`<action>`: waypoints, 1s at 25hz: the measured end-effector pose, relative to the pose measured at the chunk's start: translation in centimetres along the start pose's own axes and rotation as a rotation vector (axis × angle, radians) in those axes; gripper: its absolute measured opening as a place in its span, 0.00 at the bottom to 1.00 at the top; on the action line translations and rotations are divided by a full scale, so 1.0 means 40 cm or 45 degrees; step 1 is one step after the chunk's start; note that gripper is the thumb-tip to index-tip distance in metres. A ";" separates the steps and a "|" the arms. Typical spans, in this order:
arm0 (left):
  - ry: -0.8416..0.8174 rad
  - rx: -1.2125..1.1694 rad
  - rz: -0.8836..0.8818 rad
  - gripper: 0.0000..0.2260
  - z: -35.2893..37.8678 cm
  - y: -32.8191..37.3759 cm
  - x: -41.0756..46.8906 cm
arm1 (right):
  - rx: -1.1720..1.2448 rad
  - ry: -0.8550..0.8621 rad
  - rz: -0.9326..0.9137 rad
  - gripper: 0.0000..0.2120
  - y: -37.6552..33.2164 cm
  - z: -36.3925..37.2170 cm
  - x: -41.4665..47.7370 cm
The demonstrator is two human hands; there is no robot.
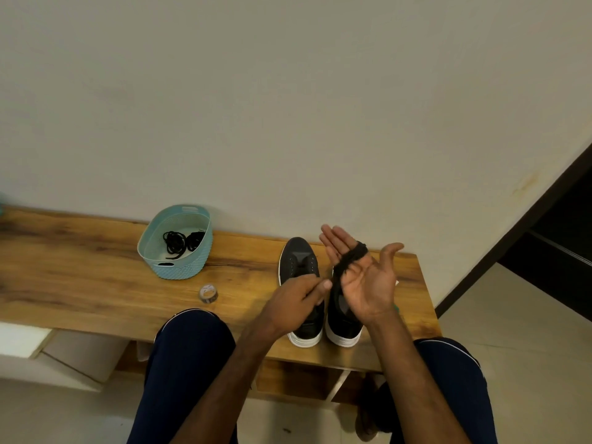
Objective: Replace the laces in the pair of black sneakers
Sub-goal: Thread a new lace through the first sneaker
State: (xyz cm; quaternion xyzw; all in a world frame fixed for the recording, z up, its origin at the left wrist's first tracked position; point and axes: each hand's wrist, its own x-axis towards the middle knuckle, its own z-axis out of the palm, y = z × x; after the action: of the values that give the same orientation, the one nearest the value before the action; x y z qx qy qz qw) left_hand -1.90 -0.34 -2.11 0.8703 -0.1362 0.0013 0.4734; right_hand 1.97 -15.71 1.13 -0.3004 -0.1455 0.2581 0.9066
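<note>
- Basket (pixel 179 267), pale blue plastic, stands on the wooden bench (pixel 80 277) well to the left of the left sneaker (pixel 298 261). Spare laces (pixel 179 243), black, lie coiled inside it.
- Tape roll (pixel 209 293) lies between the basket and the left sneaker, towards the bench's near edge.
- Left hand (pixel 298 302) hovers over the rear half of the left sneaker with its fingers curled. Thumb and forefinger are pressed together, apparently pinching the free end of the wound lace (pixel 350 257), though blur keeps this from being certain.
- Right sneaker (pixel 344 328) sits just beside the left sneaker, on its right, and is largely hidden by the hands.
- Right hand (pixel 368 283) is held to the right of the left sneaker, above its partner. The palm faces up with the fingers straight and the thumb spread, and the wound lace is looped round the fingers.
- Risk: nothing clamps the coil, so a tug from the left hand could slide the loops off the straight fingers, or cinch them into a tangle.
- Risk: every lace here is black, so dropping this one in the basket could mix old with new.
</note>
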 end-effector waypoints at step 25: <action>0.180 0.124 0.123 0.16 -0.078 -0.023 0.007 | -0.519 -0.150 0.756 0.56 0.036 0.005 -0.022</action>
State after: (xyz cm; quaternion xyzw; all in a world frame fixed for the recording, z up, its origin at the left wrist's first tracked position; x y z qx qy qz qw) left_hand -1.03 2.66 -1.11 0.8824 -0.1439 0.0922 0.4384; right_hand 0.62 -15.12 0.30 -0.4887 -0.1523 0.4927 0.7037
